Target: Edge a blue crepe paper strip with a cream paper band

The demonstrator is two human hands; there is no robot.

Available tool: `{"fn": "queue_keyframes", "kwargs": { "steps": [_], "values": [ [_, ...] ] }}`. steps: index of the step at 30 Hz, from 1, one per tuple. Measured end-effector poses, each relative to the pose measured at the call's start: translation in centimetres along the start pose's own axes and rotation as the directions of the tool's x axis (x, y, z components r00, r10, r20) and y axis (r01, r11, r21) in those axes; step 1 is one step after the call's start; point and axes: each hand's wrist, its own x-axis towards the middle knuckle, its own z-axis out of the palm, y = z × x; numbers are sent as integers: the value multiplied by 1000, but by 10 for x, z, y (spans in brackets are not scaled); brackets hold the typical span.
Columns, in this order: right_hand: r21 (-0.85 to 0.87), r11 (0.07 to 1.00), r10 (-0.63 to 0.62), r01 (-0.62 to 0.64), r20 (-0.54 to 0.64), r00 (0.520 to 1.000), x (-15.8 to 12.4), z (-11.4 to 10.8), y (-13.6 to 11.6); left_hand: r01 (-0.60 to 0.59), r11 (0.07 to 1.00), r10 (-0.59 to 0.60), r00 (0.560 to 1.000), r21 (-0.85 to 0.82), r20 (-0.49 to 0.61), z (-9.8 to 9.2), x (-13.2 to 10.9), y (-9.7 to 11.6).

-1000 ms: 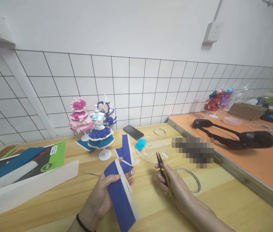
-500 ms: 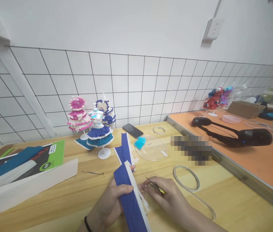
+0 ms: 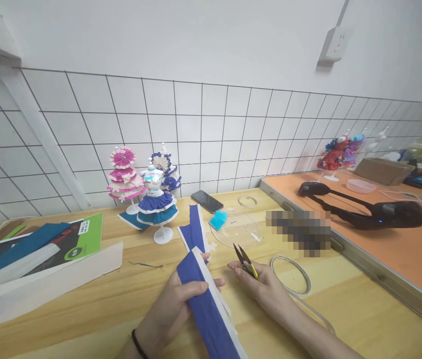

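My left hand (image 3: 175, 299) is closed on a long blue paper strip with a white edge (image 3: 211, 314), thumb on top and fingers underneath. The strip slants down past the bottom of the view. In my right hand (image 3: 258, 281) lies a pair of yellow and black thread snips (image 3: 246, 262), blades apart and pointing up and away. A small gap separates that hand from the strip. Beyond my left hand another blue piece with white edging (image 3: 196, 227) lies on the table. A roll of narrow tape (image 3: 291, 275) rests by my right wrist.
Small dress forms in paper skirts (image 3: 157, 207) stand at the back left. Behind my hands are a phone (image 3: 207, 201), a clear round plate (image 3: 239, 239) and turquoise pieces (image 3: 218, 219). Papers (image 3: 46, 279) lie left. A black headband-like device (image 3: 394, 214) sits on the orange table.
My right hand has drawn back to the right from the strip, and the snips have swung upward with their blades now apart. My left hand keeps its hold on the strip.
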Motion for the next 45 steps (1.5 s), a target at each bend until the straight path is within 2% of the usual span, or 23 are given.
{"fn": "queue_keyframes", "kwargs": {
  "steps": [5, 10, 16, 19, 23, 27, 31, 36, 40, 45],
  "values": [
    [-59, 998, 9, -6, 39, 999, 2, 1, 0, -27, 999, 26, 998, -18, -61, -2, 1, 7],
    [-139, 990, -3, 8, 42, 999, 2, 1, -3, -39, 999, 37, 998, -34, -47, -7, 2, 7],
    [-150, 988, -44, 46, 20, 999, 4, -1, 1, -27, 999, 26, 999, -42, -43, -5, 1, 6],
    [-178, 984, -20, 18, -10, 1000, 5, -1, 6, -28, 999, 27, 999, -22, -43, -5, 0, 7],
    [-266, 964, 2, -14, -44, 999, 6, 0, 10, -45, 998, 44, 999, 46, 14, -9, 2, 6],
    [-356, 931, -79, 80, 16, 997, 4, 1, 8, -64, 994, 62, 998, 87, 26, -12, 3, 4],
    [-469, 865, -154, 177, 88, 984, 2, 3, 7, -69, 995, 66, 997, 69, 35, -12, 3, 3],
    [-627, 742, -174, 235, 158, 972, -4, 9, 9, -87, 996, 85, 995, 34, 49, -13, 1, 6],
    [-733, 634, -155, 248, 193, 969, -13, 14, 6, -109, 994, 110, 993, -22, 37, -14, -1, 14],
    [-840, 502, -76, 206, 194, 978, -21, 19, 1, -126, 991, 128, 991, -49, 50, -16, -1, 17]
  ]
}}
